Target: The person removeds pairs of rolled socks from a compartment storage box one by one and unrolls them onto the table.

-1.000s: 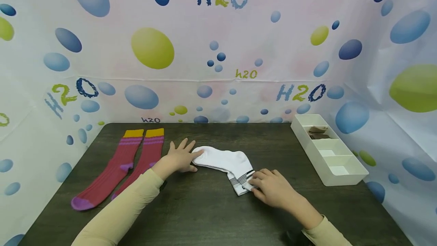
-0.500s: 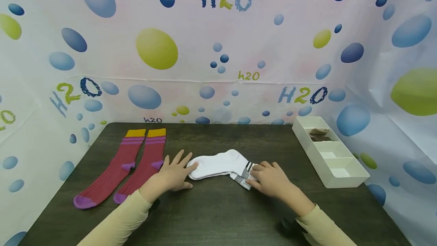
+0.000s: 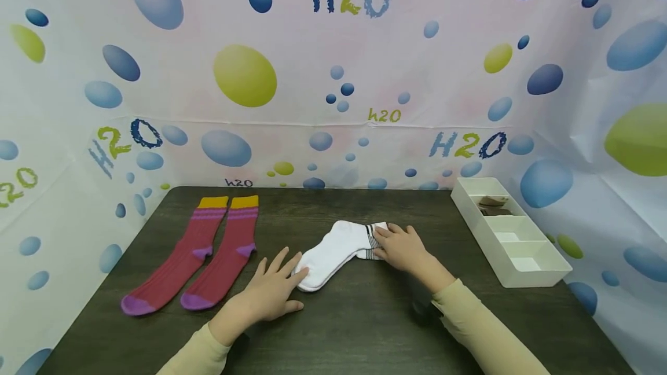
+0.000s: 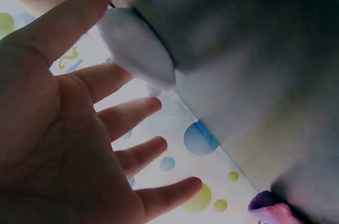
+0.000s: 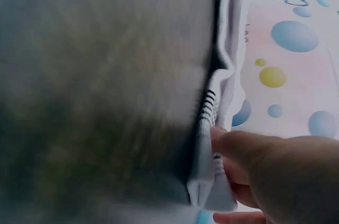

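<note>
A pair of white socks [image 3: 339, 250], one lying over the other, rests on the dark table with its black-striped cuffs at the right. My left hand [image 3: 266, 291] has its fingers spread and straight, fingertips touching the toe end. In the left wrist view the white toe [image 4: 137, 49] shows beside the thumb and index finger. At the cuffs, my right hand [image 3: 403, 247] pinches the fabric. The right wrist view shows its thumb on the near side of the striped cuff [image 5: 206, 128], with the other fingers partly hidden behind.
Two long red socks [image 3: 179, 256] with purple toes and yellow cuffs lie flat on the left of the table [image 3: 354, 334]. At the right stands a white divided box [image 3: 484, 242], with brown folded fabric [image 3: 494, 206] in its rear compartment. A printed backdrop [image 3: 312, 45] encloses the table.
The white socks have turned on the table: the cuff end went away from me with my right hand, while the toe end came nearer with my left hand.
</note>
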A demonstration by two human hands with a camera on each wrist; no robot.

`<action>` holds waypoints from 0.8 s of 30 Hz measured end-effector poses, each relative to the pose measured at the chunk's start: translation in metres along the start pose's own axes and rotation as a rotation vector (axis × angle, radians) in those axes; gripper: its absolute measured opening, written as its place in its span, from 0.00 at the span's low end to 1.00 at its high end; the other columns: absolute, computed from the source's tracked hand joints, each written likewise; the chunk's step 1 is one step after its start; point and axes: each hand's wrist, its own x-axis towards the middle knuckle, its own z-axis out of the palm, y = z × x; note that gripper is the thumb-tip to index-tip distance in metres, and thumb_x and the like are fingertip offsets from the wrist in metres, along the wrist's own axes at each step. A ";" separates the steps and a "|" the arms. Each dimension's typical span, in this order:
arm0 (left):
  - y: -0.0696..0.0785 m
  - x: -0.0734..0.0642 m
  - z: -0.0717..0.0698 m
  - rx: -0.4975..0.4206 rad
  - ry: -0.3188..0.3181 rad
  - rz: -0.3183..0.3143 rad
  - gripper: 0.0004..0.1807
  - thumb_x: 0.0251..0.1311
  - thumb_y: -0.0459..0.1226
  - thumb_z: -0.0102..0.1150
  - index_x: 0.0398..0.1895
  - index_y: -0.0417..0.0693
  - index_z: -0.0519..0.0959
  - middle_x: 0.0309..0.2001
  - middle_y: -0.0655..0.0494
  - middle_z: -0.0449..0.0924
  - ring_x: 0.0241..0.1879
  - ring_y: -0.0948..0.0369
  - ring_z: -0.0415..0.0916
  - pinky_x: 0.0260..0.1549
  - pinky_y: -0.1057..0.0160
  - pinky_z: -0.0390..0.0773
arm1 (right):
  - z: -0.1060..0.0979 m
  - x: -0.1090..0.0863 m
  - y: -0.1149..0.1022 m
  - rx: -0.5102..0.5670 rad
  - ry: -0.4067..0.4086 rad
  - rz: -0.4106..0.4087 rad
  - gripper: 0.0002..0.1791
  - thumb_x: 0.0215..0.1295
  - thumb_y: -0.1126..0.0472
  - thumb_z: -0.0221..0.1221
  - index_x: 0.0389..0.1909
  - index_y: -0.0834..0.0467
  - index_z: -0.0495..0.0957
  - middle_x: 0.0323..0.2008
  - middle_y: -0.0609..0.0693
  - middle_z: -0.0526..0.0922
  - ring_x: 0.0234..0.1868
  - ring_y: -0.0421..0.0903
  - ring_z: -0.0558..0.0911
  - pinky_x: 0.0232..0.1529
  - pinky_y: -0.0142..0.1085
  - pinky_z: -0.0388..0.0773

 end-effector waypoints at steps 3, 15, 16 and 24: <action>0.003 -0.001 0.002 0.005 0.002 0.026 0.37 0.60 0.55 0.61 0.71 0.54 0.66 0.77 0.50 0.51 0.78 0.44 0.39 0.66 0.30 0.51 | -0.001 0.015 0.003 -0.016 -0.016 -0.023 0.29 0.70 0.45 0.53 0.69 0.52 0.68 0.70 0.48 0.69 0.71 0.56 0.66 0.63 0.62 0.64; 0.012 -0.012 0.003 0.084 0.027 0.141 0.42 0.55 0.58 0.64 0.69 0.46 0.68 0.71 0.51 0.65 0.75 0.50 0.52 0.68 0.35 0.54 | 0.000 0.061 -0.006 0.026 -0.009 -0.149 0.29 0.75 0.50 0.48 0.74 0.50 0.60 0.75 0.48 0.60 0.76 0.55 0.56 0.68 0.61 0.59; 0.012 -0.012 0.003 0.086 0.025 0.144 0.42 0.55 0.58 0.64 0.69 0.46 0.68 0.71 0.51 0.66 0.75 0.50 0.54 0.68 0.35 0.54 | 0.001 0.064 -0.006 0.032 -0.002 -0.157 0.28 0.75 0.51 0.47 0.74 0.50 0.60 0.75 0.48 0.60 0.77 0.55 0.56 0.68 0.62 0.59; 0.020 -0.014 0.003 0.150 0.035 0.137 0.42 0.53 0.60 0.65 0.68 0.50 0.70 0.67 0.52 0.70 0.71 0.52 0.62 0.68 0.38 0.58 | 0.001 0.092 -0.021 0.028 0.062 -0.239 0.27 0.76 0.51 0.47 0.74 0.49 0.61 0.75 0.48 0.60 0.77 0.55 0.54 0.69 0.61 0.59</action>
